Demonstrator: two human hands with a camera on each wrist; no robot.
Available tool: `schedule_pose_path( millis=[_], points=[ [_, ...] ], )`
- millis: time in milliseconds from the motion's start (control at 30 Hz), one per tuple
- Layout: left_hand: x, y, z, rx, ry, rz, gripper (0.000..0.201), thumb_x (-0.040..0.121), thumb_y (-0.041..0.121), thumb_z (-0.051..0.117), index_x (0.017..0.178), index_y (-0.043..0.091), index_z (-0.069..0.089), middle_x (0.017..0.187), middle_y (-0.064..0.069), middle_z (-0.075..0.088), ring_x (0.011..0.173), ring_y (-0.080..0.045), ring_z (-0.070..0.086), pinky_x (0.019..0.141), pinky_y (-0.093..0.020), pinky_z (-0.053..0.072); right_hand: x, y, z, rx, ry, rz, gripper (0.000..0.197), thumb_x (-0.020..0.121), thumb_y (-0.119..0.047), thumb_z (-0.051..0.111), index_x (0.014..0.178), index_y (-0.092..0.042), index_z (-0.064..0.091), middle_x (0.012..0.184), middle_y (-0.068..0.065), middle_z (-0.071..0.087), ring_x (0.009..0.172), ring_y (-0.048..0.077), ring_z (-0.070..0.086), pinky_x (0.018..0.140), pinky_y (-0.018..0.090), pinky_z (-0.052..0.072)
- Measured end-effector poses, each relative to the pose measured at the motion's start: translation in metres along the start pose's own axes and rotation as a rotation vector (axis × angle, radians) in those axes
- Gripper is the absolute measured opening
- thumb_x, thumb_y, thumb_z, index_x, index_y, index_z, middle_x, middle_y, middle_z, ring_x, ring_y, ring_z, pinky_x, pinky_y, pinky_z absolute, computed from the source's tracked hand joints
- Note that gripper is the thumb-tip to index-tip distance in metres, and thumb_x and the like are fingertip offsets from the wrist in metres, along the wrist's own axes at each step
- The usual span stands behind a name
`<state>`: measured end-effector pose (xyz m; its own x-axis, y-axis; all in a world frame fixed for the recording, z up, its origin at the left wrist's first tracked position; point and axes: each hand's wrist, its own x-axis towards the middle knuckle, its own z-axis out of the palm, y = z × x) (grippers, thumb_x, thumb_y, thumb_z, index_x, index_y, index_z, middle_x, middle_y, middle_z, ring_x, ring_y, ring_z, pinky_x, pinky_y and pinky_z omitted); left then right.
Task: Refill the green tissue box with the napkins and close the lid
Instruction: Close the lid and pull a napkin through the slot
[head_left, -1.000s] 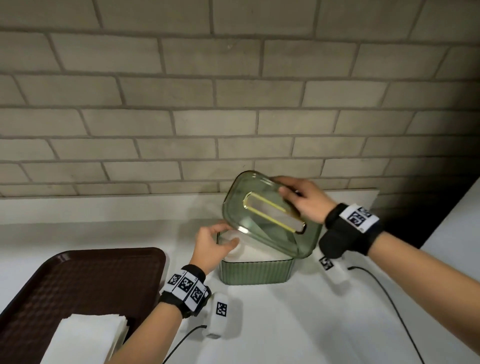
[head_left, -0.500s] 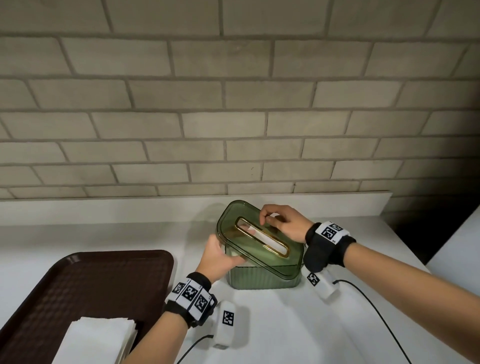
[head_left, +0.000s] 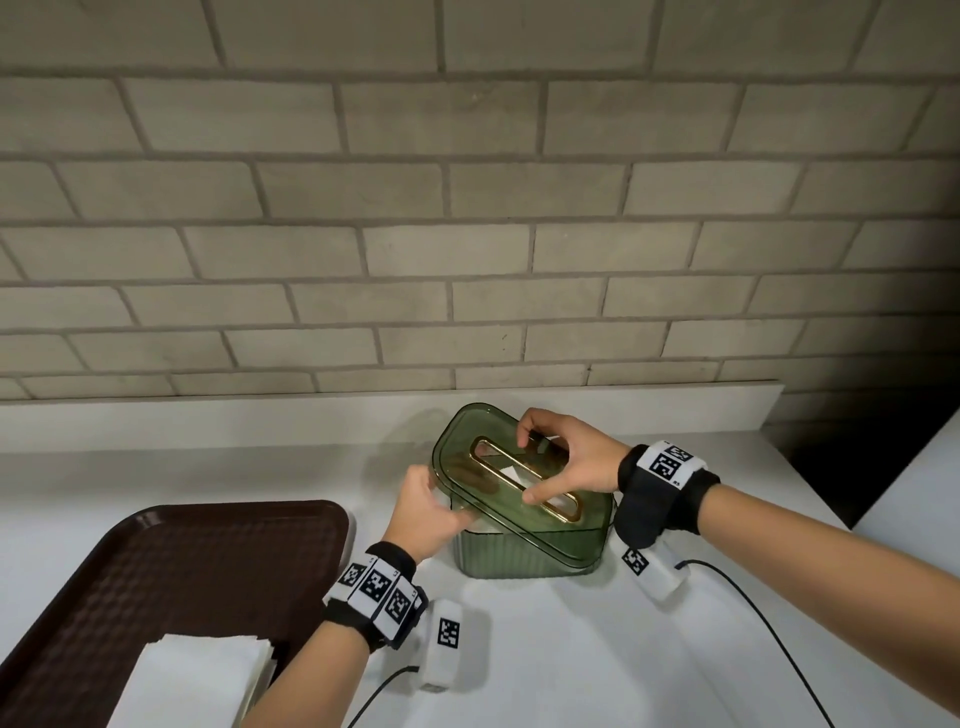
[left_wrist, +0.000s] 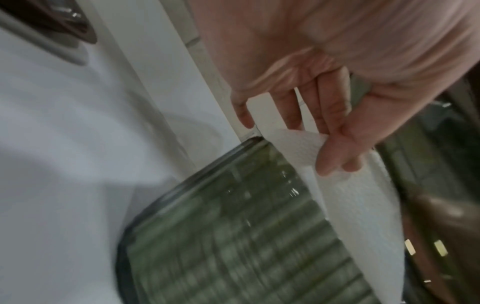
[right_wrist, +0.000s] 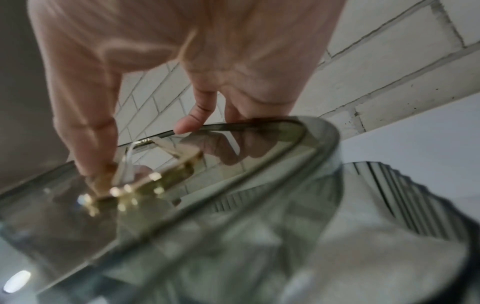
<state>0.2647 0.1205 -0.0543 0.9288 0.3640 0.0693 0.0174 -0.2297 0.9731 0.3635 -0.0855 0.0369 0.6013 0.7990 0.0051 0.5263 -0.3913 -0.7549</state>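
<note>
Now your right hand (head_left: 576, 457) clamps its fingers on the lid (head_left: 498, 499), tilted over the green box (head_left: 519, 558) on the worktop (head_left: 571, 649) — left end raised, where your left hand (head_left: 426, 514) pinches a napkin (left_wrist: 350, 195) beneath.

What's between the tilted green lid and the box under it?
A white napkin, pinched by the left hand, stands between lid and tissue box; the left wrist view shows it.

From the head view, the lid (head_left: 462, 447) mostly hides the left hand's (head_left: 423, 512) fingertips and the napkin (left_wrist: 306, 152) they pinch. Left of the box (head_left: 519, 558), tray (head_left: 156, 571) and napkin stack (head_left: 192, 680) are cut off.
</note>
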Motion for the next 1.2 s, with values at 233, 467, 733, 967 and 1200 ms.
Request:
schedule_pose_path(
  millis=[233, 467, 733, 967, 1200],
  points=[
    [-0.005, 0.018, -0.006, 0.026, 0.007, 0.131, 0.036, 0.061, 0.024, 0.088, 0.09, 0.006, 0.075, 0.093, -0.006, 0.076, 0.092, -0.02, 0.071, 0.086, -0.035, 0.055, -0.003, 0.001, -0.004, 0.034, -0.007, -0.035, 0.047, 0.06, -0.038, 0.086, 0.093, -0.031, 0.053, 0.098, -0.01, 0.058, 0.092, 0.009, 0.054, 0.094, 0.032, 0.043],
    [-0.012, 0.032, 0.003, -0.119, -0.109, 0.241, 0.031, 0.062, -0.01, 0.077, 0.084, 0.012, 0.074, 0.081, 0.004, 0.076, 0.078, -0.008, 0.071, 0.073, -0.022, 0.054, 0.0, 0.004, 0.001, 0.075, 0.037, -0.077, 0.02, 0.081, -0.021, 0.077, 0.091, -0.016, 0.061, 0.087, -0.008, 0.061, 0.081, 0.006, 0.056, 0.08, 0.021, 0.044],
    [-0.013, 0.027, -0.003, -0.092, -0.23, 0.222, 0.072, 0.051, 0.008, 0.085, 0.118, 0.007, 0.057, 0.114, -0.007, 0.067, 0.108, -0.015, 0.061, 0.097, -0.029, 0.047, 0.01, 0.005, -0.016, 0.025, -0.011, -0.014, 0.01, 0.085, -0.018, 0.072, 0.083, -0.019, 0.063, 0.08, -0.011, 0.061, 0.072, -0.001, 0.055, 0.075, 0.013, 0.041],
    [-0.009, 0.038, -0.005, 0.369, -0.262, 0.32, 0.16, 0.035, 0.044, 0.093, 0.149, 0.037, -0.018, 0.157, 0.009, 0.001, 0.146, -0.009, 0.001, 0.116, -0.035, 0.015, 0.026, 0.002, -0.019, -0.114, -0.18, 0.078, 0.011, 0.085, -0.017, 0.072, 0.081, -0.024, 0.064, 0.085, -0.006, 0.064, 0.067, -0.005, 0.053, 0.068, 0.006, 0.04],
    [0.007, 0.043, 0.001, 0.75, -0.376, 0.321, 0.143, 0.045, 0.049, 0.088, 0.154, 0.02, -0.001, 0.156, 0.001, 0.018, 0.144, -0.018, 0.016, 0.119, -0.044, 0.017, 0.039, -0.005, -0.014, -0.259, -0.223, 0.074, 0.008, 0.084, -0.02, 0.073, 0.084, -0.022, 0.065, 0.087, -0.01, 0.062, 0.066, -0.008, 0.054, 0.067, 0.009, 0.041]
  ],
)
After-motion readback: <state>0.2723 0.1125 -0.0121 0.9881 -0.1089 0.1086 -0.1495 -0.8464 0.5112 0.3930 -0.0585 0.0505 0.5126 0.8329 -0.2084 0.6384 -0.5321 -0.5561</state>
